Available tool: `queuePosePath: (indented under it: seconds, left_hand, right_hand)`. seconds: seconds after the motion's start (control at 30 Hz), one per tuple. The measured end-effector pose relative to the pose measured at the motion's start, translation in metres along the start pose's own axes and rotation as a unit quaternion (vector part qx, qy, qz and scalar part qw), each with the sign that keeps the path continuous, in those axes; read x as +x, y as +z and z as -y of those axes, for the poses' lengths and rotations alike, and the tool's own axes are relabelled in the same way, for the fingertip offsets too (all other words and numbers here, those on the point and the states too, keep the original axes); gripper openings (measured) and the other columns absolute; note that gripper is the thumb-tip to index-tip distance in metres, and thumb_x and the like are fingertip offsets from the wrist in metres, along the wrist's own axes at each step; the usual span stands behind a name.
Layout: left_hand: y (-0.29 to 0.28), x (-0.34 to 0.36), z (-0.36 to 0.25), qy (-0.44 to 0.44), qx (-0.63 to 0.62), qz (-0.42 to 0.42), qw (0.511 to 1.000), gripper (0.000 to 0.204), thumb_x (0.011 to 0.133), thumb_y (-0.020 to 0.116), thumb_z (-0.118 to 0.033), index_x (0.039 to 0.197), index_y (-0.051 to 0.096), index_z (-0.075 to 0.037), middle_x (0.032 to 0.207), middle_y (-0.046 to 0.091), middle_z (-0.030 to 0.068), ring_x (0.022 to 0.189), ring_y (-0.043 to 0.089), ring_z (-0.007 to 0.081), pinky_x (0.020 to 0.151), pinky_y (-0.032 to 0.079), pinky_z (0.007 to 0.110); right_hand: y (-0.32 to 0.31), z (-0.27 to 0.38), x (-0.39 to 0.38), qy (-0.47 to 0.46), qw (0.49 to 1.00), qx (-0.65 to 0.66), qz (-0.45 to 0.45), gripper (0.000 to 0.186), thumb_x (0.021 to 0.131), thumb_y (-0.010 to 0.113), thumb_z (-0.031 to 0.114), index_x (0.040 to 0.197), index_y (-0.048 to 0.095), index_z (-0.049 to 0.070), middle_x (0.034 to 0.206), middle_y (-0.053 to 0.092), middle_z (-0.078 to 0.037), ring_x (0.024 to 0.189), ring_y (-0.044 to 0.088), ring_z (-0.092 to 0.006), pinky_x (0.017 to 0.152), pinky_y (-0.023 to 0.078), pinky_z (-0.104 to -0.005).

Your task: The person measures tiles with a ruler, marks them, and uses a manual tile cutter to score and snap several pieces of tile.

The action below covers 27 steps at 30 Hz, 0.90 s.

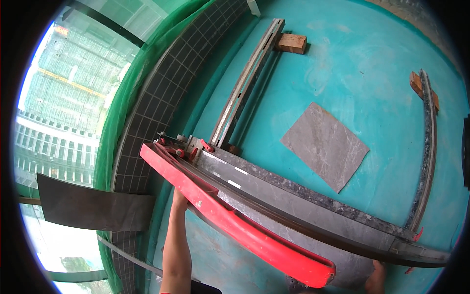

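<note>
A tile cutter with a long red handle bar (pixel 238 226) and dark rail (pixel 303 232) lies diagonally across the foreground, with a red-and-metal carriage (pixel 181 152) at its left end. My left hand (pixel 180 198) reaches up beneath the red bar, its fingers hidden by it. My right hand (pixel 376 274) is at the lower right, beside a grey marbled slab (pixel 342 264) under the rail; its fingers are mostly hidden. A smaller grey marbled tile (pixel 324 147) lies flat beyond the cutter on the teal floor (pixel 362 59).
Two metal support rails (pixel 245 88) (pixel 426 157) run away from the cutter, near wooden blocks (pixel 293 43) (pixel 414 83). At left are a dark-tiled low wall (pixel 166 78), green netting (pixel 120 127), tall windows, a dark board (pixel 93 208) and a thin metal strip (pixel 132 257).
</note>
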<state>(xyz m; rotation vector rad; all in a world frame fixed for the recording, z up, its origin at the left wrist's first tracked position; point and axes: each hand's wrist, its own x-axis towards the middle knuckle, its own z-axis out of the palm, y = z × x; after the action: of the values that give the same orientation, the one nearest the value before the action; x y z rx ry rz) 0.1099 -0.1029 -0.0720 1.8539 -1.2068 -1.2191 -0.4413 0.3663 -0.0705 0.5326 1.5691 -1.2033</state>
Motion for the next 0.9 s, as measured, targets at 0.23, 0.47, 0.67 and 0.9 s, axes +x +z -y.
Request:
queuePosePath:
  seconds: [0.23,0.47,0.67,0.9]
  left_hand:
    - [0.049,-0.015,-0.019,0.081,-0.014,-0.058,0.995,0.043,0.094,0.048,-0.035,0.121,0.044,-0.002,0.107,0.052,0.0078,0.092,0.051,0.0167,0.079,0.046,0.030]
    - [0.102,-0.042,-0.117,0.202,-0.103,-0.104,0.968,0.035,0.097,0.042,-0.034,0.113,0.047,-0.004,0.099,0.050,0.0059,0.087,0.047,0.0163,0.079,0.043,0.028]
    - [0.099,-0.055,-0.160,0.269,-0.148,-0.157,0.938,0.032,0.099,0.037,-0.034,0.106,0.049,-0.005,0.092,0.048,0.0043,0.082,0.043,0.0159,0.078,0.040,0.027]
    - [0.012,0.003,-0.028,0.106,0.061,0.004,0.992,0.049,0.090,0.054,-0.033,0.124,0.048,0.002,0.118,0.053,0.0125,0.104,0.052,0.0203,0.088,0.045,0.032]
  right_hand:
    - [-0.030,-0.030,0.035,-0.054,0.995,-0.038,-0.078,0.055,0.081,0.065,0.017,0.130,0.047,0.001,0.124,0.051,-0.011,0.113,0.047,-0.0248,0.096,0.038,-0.0384]
    - [0.003,-0.001,-0.002,-0.094,0.987,-0.060,-0.114,0.046,0.081,0.063,0.014,0.124,0.052,0.004,0.117,0.055,-0.005,0.109,0.048,-0.0204,0.097,0.035,-0.0352]
    - [0.035,0.007,-0.008,-0.069,0.993,-0.073,-0.066,0.037,0.083,0.061,0.019,0.117,0.057,0.004,0.113,0.059,-0.006,0.103,0.053,-0.0196,0.091,0.041,-0.0351]
    - [-0.034,-0.019,0.028,-0.032,0.999,0.014,0.004,0.032,0.091,0.048,0.022,0.113,0.056,0.000,0.104,0.062,-0.010,0.092,0.061,-0.0264,0.085,0.049,-0.0401]
